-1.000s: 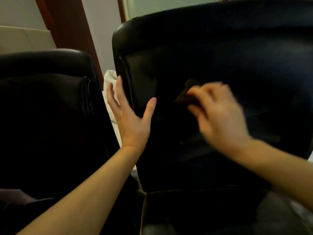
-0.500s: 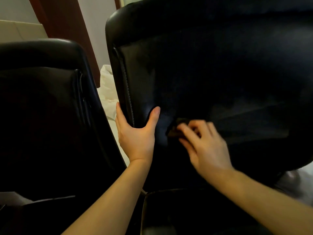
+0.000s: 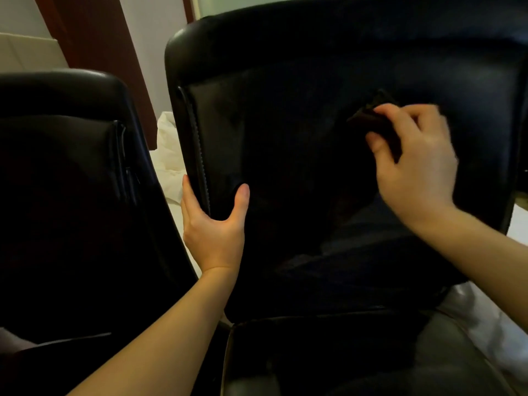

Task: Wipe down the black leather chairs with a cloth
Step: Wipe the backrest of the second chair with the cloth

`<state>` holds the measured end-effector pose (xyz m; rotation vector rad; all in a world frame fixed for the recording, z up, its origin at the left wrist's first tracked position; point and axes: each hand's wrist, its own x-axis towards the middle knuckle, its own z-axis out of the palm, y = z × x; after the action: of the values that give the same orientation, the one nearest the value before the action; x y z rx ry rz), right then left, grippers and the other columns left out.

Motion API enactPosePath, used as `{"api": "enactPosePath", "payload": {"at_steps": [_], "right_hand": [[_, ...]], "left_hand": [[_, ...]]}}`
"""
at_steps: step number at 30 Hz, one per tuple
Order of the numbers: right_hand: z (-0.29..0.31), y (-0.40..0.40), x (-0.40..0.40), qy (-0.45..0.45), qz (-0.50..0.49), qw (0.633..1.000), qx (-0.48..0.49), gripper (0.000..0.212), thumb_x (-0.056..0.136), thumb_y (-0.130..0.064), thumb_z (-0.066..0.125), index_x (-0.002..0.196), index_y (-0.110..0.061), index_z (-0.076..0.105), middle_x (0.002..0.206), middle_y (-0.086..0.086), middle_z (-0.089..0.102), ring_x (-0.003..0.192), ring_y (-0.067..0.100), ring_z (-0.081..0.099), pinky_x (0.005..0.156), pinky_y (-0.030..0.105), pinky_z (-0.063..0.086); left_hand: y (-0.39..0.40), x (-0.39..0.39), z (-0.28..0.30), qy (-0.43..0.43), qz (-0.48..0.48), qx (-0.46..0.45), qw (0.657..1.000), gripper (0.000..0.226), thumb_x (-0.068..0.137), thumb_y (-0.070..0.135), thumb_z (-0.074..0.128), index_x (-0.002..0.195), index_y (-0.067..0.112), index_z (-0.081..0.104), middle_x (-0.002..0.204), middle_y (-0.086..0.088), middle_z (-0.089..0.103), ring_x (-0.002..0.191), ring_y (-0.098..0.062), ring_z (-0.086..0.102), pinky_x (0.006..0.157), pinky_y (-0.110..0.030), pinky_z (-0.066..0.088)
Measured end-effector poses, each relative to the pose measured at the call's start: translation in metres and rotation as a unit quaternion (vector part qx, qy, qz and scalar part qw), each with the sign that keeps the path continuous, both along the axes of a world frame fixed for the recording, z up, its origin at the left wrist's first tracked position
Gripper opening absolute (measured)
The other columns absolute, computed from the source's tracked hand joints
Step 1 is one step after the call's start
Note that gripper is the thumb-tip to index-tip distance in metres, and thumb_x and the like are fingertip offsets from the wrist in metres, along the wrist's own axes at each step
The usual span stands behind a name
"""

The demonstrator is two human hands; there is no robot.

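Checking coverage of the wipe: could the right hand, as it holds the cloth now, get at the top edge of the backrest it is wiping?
Probably yes. The right hand pinches the cloth against the backrest, and nothing lies between it and the top edge. The left hand only grips the side edge, out of the way.

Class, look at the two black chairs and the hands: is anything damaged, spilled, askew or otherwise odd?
Nothing stands out. The right hand grips a dark cloth at the right chair's backrest; the left hand holds its side edge. No tears or spills show.
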<state>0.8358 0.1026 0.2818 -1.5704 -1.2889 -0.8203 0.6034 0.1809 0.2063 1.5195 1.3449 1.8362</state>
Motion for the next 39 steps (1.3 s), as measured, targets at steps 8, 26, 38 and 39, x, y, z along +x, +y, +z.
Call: {"api": "enactPosePath", "payload": {"at_steps": [8,26,38,39], "right_hand": [[-0.11,-0.008,-0.026,-0.092,0.091,0.987,-0.094,0.029,0.09,-0.02,0.065,0.119,-0.017,0.065,0.107,0.007,0.054,0.09,0.026,0.051,0.063,0.034,0.051],[-0.002,-0.046,0.062,-0.076,0.013,0.997,-0.024,0.034,0.093,-0.023,0.061,0.125,-0.012,0.06,0.113,0.011,0.053,0.102,0.031,0.05,0.077,0.041,0.046],[-0.133,-0.035,0.04,-0.152,0.042,0.977,-0.145,0.038,0.088,-0.021,0.066,0.125,-0.014,0.062,0.112,0.008,0.052,0.093,0.028,0.05,0.071,0.039,0.054],[-0.145,-0.037,0.039,-0.159,0.052,0.971,-0.169,0.043,0.086,-0.021,0.069,0.127,-0.014,0.06,0.114,0.007,0.05,0.095,0.027,0.049,0.073,0.04,0.055]], "left_hand": [[0.009,0.002,-0.007,0.011,0.026,0.007,1.0,0.101,0.07,0.079,0.063,0.153,0.029,0.036,0.144,0.011,0.053,0.132,-0.01,0.051,0.109,-0.028,0.044],[-0.005,0.078,0.047,0.522,-0.015,0.352,0.777,0.053,0.106,0.038,0.046,0.154,0.019,0.038,0.163,-0.007,0.029,0.153,-0.023,0.021,0.126,-0.044,0.013],[0.014,0.088,0.03,0.528,0.027,0.355,0.771,0.058,0.104,0.038,0.044,0.157,0.02,0.031,0.164,-0.009,0.026,0.153,-0.024,0.021,0.126,-0.044,0.013],[0.014,0.088,0.029,0.527,0.027,0.356,0.771,0.058,0.104,0.037,0.044,0.157,0.02,0.032,0.164,-0.009,0.027,0.153,-0.025,0.021,0.126,-0.045,0.014]]}}
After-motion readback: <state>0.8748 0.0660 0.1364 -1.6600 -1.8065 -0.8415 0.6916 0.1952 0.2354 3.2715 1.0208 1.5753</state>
